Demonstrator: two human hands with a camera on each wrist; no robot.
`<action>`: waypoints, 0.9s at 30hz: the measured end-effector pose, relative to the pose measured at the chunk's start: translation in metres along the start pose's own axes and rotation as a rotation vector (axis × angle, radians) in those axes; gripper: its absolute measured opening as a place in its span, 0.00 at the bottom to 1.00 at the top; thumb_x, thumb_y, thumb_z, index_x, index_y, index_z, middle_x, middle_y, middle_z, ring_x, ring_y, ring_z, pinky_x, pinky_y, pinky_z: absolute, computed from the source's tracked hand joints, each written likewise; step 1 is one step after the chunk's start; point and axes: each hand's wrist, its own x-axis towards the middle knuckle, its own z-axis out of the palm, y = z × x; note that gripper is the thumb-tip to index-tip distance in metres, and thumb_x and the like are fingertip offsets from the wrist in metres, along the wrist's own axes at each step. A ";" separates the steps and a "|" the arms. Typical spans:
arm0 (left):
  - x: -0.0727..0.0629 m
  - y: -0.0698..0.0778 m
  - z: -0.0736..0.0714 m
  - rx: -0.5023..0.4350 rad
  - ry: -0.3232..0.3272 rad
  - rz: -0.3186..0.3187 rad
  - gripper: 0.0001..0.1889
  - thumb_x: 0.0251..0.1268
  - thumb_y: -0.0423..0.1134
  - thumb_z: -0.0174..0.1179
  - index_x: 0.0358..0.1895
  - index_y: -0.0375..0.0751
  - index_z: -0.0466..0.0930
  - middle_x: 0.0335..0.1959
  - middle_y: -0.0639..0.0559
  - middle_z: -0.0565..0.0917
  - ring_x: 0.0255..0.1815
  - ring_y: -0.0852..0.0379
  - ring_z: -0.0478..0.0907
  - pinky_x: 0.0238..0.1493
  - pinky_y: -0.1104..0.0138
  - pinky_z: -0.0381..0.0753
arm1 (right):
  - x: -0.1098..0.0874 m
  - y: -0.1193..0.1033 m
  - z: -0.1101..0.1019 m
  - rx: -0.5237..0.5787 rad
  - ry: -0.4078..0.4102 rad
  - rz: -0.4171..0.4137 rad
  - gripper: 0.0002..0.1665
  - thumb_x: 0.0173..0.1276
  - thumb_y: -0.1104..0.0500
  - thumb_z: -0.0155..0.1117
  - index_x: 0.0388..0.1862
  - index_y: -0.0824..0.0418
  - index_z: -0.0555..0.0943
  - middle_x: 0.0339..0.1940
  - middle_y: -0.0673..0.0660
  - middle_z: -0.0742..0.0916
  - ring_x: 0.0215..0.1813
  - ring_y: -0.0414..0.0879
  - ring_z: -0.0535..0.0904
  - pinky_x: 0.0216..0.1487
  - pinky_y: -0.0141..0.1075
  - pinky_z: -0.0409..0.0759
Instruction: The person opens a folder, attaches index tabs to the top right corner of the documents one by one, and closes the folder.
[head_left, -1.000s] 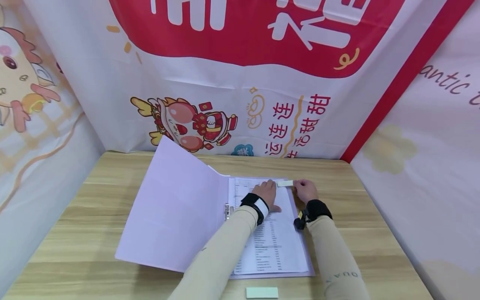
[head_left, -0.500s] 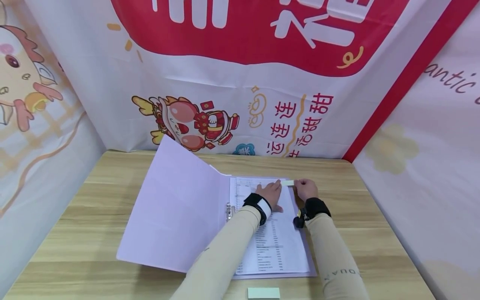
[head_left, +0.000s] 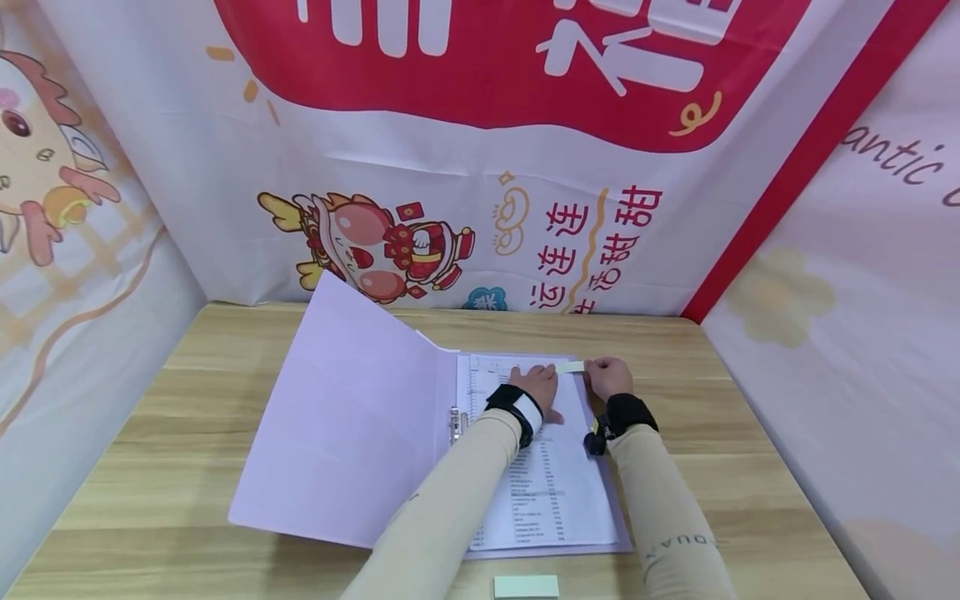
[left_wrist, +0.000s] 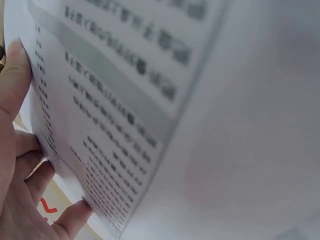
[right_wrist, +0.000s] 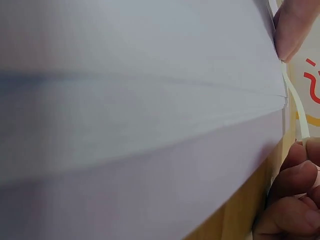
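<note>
While resting left hand (head_left: 537,386) loosely spread on printed sheets (head_left: 587,500), pinching pale green strip (head_left: 572,367) in right hand (head_left: 610,380). Runs from left fingertips past sheets' upper right corner. Sheets in open purple folder (head_left: 337,417), beside metal clip (head_left: 455,423). On wooden table (head_left: 150,467), just beside folder's near edge: light green block (head_left: 526,587).

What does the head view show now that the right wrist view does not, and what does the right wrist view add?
Only the head view: the lilac folder's raised cover, the metal clip, the pale green pad in front of the folder, and both sleeves.

Only the right wrist view: the page edges side-on, and the bow in the pale strip, which looks straight from above.

Both: the right hand pinching that strip, part of the left hand, and the wooden table.
</note>
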 end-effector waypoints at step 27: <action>0.020 -0.017 0.034 0.007 0.149 -0.006 0.54 0.50 0.79 0.62 0.75 0.45 0.68 0.71 0.52 0.71 0.72 0.54 0.66 0.64 0.57 0.74 | 0.003 -0.022 0.009 -0.401 -0.047 -0.264 0.12 0.69 0.56 0.65 0.26 0.59 0.78 0.25 0.55 0.82 0.33 0.53 0.78 0.37 0.45 0.75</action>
